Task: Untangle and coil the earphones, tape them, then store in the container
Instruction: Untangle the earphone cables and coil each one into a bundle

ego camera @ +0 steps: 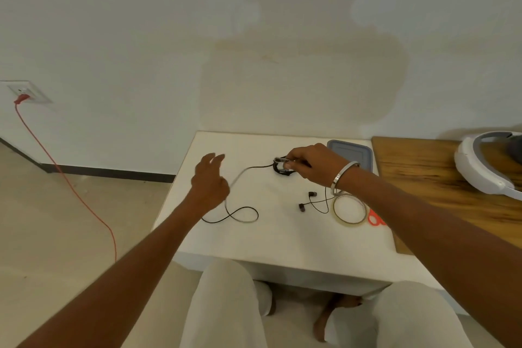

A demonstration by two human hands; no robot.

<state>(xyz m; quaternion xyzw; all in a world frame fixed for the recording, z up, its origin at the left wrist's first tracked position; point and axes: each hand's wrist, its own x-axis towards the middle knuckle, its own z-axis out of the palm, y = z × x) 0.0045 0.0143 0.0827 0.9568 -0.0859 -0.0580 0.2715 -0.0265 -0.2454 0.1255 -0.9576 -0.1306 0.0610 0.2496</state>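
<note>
Black earphones [283,169] lie on the white table [271,237]. My right hand [316,164] pinches a small coil of their cable above the table. From the coil the cable [243,213] runs left past my left hand [210,181] and loops on the table. Whether my left hand touches the cable I cannot tell; its fingers are loosely spread. Two earbuds [306,200] rest below my right wrist. A roll of clear tape [349,210] sits beside them. A grey-lidded container [351,154] stands at the back, behind my right hand.
Red-handled scissors [375,219] peek out under my right forearm. A wooden table [440,178] adjoins on the right with a white headset [488,164] on it. A red cable [70,186] hangs from a wall socket at the left. My knees are under the table's front edge.
</note>
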